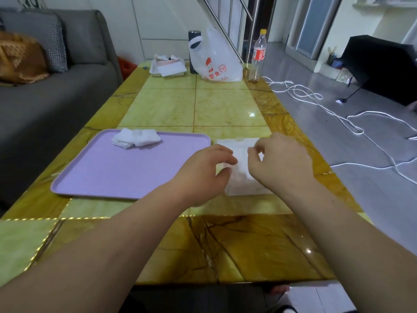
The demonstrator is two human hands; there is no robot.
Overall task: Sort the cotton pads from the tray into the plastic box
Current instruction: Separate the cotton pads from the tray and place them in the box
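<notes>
Over the plastic box [243, 185], just right of the lilac tray [101, 168] on the marble table [225, 107]: both hands. Left hand [203, 172] with fingers curled at the box's left edge, something white between thumb and fingers; cannot tell whether gripped. Right hand [279, 161] with thumb and forefinger tips close together; cannot tell whether pinching anything. Small heap of cotton pads [136, 137] at the tray's far edge, well apart from both hands.

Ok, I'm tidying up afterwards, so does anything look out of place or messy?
Nothing looks spilled; the cotton pads lie in a loose heap at the far edge of the tray. The one oddity is a white cable sprawled in loops across the floor on the right.
</notes>
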